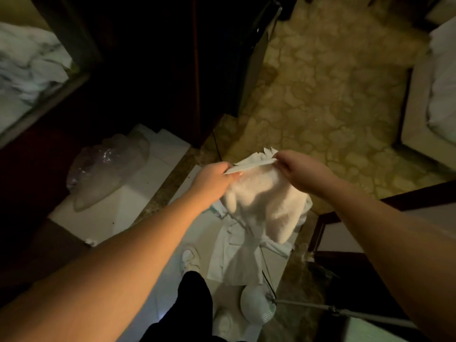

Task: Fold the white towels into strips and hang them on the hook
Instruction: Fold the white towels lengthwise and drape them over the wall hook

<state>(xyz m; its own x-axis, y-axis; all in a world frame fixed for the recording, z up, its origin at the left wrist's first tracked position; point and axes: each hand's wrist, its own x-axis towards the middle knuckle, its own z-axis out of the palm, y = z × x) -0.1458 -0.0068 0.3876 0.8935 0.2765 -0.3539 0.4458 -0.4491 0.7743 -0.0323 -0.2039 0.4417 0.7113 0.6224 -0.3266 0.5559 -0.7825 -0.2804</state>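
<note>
A white towel (265, 201) hangs in the air in front of me, bunched and drooping below its top edge. My left hand (213, 180) pinches the left end of that edge. My right hand (299, 169) pinches the right end, so the edge is stretched short between the two hands. Below the towel, a pale garment or cloth (237, 253) lies spread on the white floor. No hook shows in this view.
A crumpled clear plastic bag (106, 169) lies on the white tiles at left. Dark wooden furniture (160, 70) stands ahead, patterned yellow carpet (333, 95) to the right. A white bowl-like object (257, 307) and a grey pole (345, 313) sit near my feet. Bedding (441, 95) is at far right.
</note>
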